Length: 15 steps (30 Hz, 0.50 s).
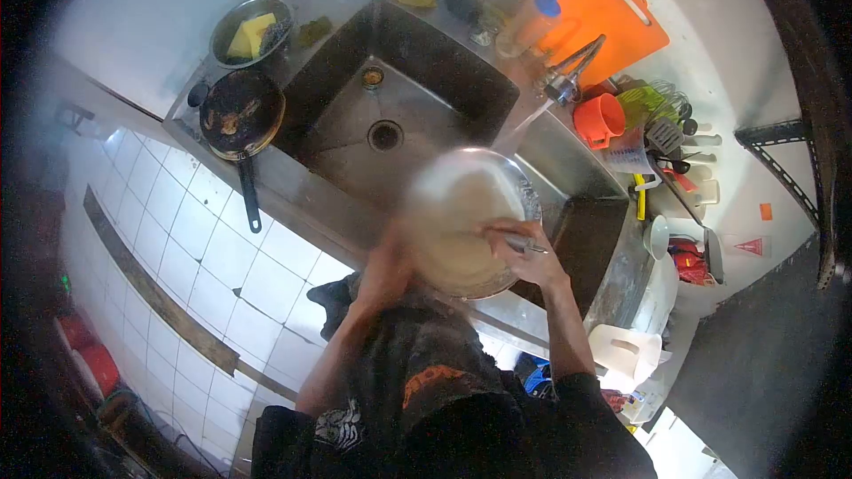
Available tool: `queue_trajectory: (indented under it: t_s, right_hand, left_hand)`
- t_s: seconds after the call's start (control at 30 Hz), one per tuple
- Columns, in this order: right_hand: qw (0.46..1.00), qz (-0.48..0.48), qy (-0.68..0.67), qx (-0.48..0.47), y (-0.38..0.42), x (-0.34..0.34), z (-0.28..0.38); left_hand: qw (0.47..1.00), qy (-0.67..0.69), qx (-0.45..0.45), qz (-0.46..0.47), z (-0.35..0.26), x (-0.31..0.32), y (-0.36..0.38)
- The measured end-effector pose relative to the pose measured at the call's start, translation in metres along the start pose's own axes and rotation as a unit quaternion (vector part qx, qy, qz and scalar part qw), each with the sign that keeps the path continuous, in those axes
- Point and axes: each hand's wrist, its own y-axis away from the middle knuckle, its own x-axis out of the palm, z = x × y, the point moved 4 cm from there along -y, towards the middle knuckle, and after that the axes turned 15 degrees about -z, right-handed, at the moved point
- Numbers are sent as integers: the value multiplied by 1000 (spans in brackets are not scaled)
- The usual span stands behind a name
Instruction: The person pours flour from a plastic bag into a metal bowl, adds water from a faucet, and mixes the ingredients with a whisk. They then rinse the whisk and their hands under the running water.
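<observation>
A round metal bowl point(461, 288) with cloudy beige liquid in it is in front of me, over the edge of the sink counter. My left hand point(390, 257) is closed on the bowl's left rim, its fingers partly hidden and blurred. Over the right side of the bowl, my right hand point(525, 253) is wrapped round the metal handle point(530, 247) of a utensil. The utensil's working end cannot be made out. Water runs from the faucet point(561, 89) just beyond the bowl's far rim.
A large sink basin point(346, 115) lies left of the bowl, a second basin point(581, 244) right. A frying pan point(240, 115) and a metal bowl with yellow sponges point(252, 35) stand left. Along the wall are an orange cutting board point(603, 22), a red mug point(600, 120) and several utensils.
</observation>
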Motion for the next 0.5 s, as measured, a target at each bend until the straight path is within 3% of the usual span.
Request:
queue_trajectory:
  t_s: [0.03, 0.1, 0.13, 0.17, 0.2, 0.3, 0.33, 0.4, 0.43, 0.47, 0.5]
  right_hand:
    - [985, 46, 42, 164, 2, -4, 9]
    - [979, -5, 45, 199, -8, -14, 12]
    - [969, -56, 51, 236, -9, -21, 10]
    - [980, -121, 43, 153, -15, -17, 17]
    - [980, -119, 43, 153, -14, -17, 17]
    - [981, 53, 6, 185, -7, -6, 15]
    - [982, 53, 7, 183, -11, -9, 14]
    - [964, -50, 63, 252, -16, -23, 6]
    - [980, -98, 64, 160, -18, -17, 8]
    - [980, -96, 65, 160, -12, -15, -1]
    - [987, -33, 35, 151, -4, -7, -10]
  left_hand:
    - [1000, 2, -23, 9, -2, 0, 1]
    - [999, 3, -45, 17, 2, -1, 1]
    - [1000, 7, -7, 5, 6, 2, 0]
    - [999, 12, 32, -12, 8, 3, -2]
    - [999, 13, 31, -13, 12, 4, -3]
    - [1000, -11, 12, -6, 15, 5, -4]
    - [1000, -16, -16, -7, 13, 5, -4]
    - [999, -21, -46, -7, 13, 4, -1]
    - [1000, -17, -10, -14, 10, 3, -2]
    - [999, -15, 25, -19, 7, 3, -1]
    - [999, -16, 24, -19, 5, 1, 0]
